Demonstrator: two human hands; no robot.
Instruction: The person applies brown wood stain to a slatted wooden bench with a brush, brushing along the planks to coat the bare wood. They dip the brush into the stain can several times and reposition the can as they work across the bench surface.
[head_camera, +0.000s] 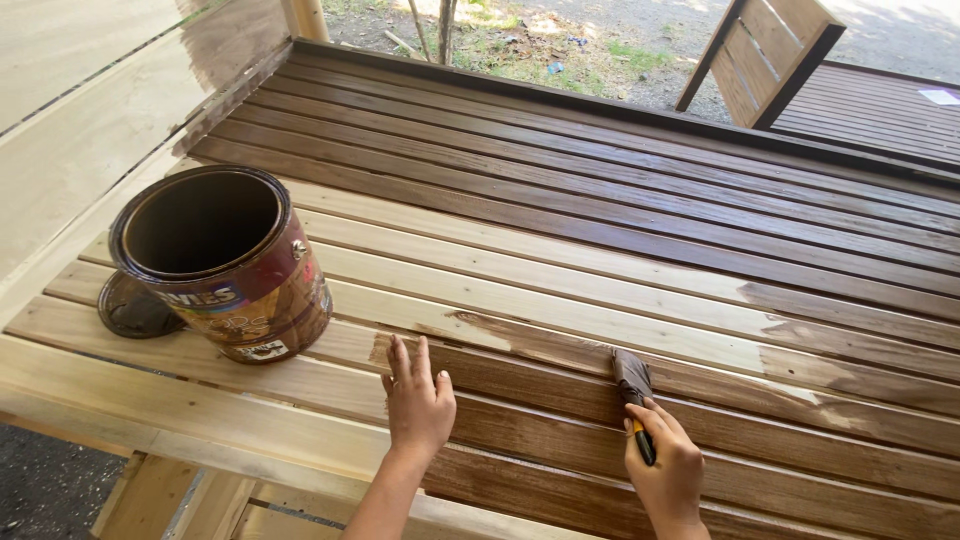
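Right hand (668, 470) grips brush (632, 378) on slatted bench (600, 250); left hand (418, 400) flat, fingers spread, near stain can (235, 265).

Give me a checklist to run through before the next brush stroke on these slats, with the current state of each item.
1. Brush in a firm grip: ok. The right hand is closed around the handle of the brush.
2. Bristles on the wood: ok. They rest on a slat at the edge of the stained patch.
3. Left hand clear of the brush: ok, but it lies flat on a slat at the edge of the stained area; whether that stain is wet, cannot tell.
4. Can open and standing upright: ok.
5. Stain left in the can: cannot tell, the inside is dark.
6. Lid out of the way: ok, it lies beside the can.
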